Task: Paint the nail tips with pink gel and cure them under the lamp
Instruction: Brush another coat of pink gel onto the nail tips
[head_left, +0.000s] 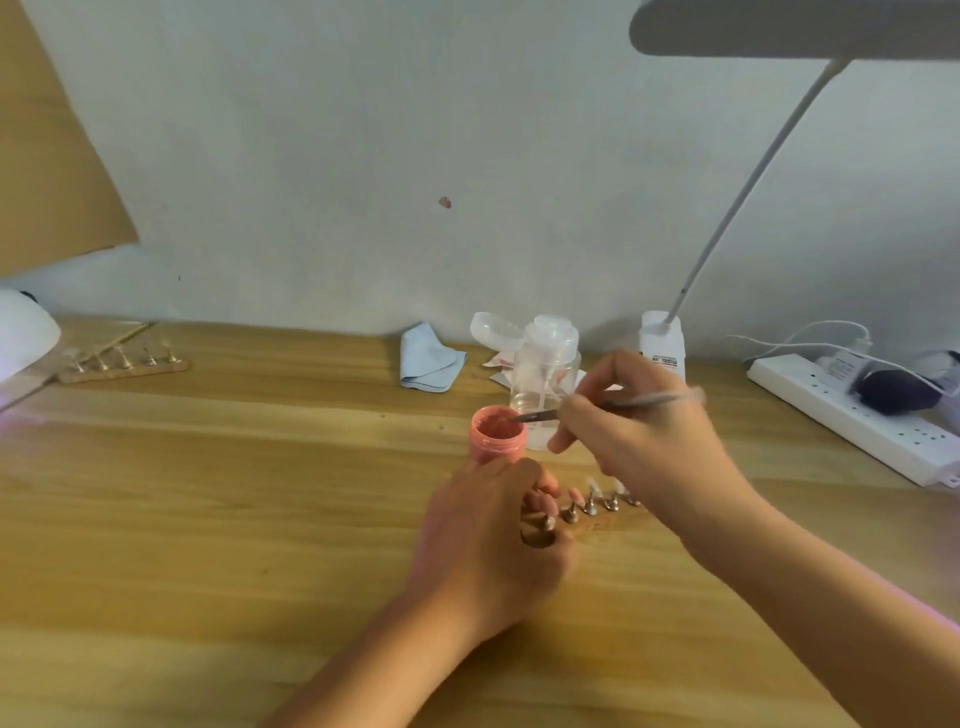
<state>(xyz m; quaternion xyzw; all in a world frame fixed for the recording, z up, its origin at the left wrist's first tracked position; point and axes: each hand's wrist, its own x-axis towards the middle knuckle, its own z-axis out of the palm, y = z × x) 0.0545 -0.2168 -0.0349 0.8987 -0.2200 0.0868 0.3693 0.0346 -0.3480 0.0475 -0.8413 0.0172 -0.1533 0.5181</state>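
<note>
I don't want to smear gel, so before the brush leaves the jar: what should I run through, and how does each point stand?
1. Brush tip inside the pink gel jar: ok.
2. Right hand pinches the brush: ok.
3. Left hand grips the tip holder: ok.
4. Unpainted nail tips on it: ok, clear ones stand beside pink ones.
5. Gel load on the bristles: cannot tell.
6. Curing lamp at the left edge, switched on: cannot tell.
</note>
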